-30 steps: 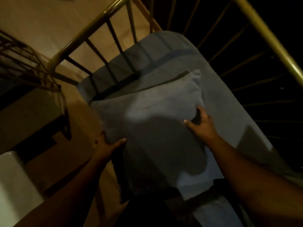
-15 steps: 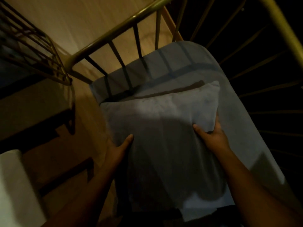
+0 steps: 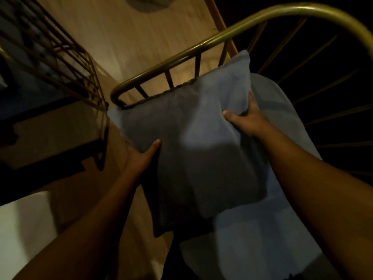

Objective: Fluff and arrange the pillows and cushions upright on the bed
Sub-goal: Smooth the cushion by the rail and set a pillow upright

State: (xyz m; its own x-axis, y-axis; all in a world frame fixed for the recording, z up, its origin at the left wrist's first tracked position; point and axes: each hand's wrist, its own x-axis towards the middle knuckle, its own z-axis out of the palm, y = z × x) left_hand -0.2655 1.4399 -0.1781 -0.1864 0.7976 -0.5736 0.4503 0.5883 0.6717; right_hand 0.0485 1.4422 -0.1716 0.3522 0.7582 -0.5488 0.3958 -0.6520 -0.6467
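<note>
The pillow [image 3: 193,142] is up off the bed [image 3: 268,229], held in both hands over the head end, in front of the brass rail [image 3: 181,55]. It is tilted rather than flat: its far edge rises against the rail and its near corner hangs low toward the camera. Its long axis runs from that near corner at lower centre up and away to the far right corner, which points at the top bend of the rail. The left hand [image 3: 141,156] grips the left edge with the thumb across the front face; its other fingers are hidden behind the cloth. The right hand [image 3: 246,120] clasps the right edge near the far corner — thumb on the front, fingers wrapped round the side and pinching the fabric. A second ago the pillow lay flat on the sheet with both hands pressed on its sides; half a second ago it was still down, the hands drawn further in. Now it has been lifted clear and turned — its far right corner stands higher than the rail's lower bars, and the sheet shows bare beneath and to the right.
</note>
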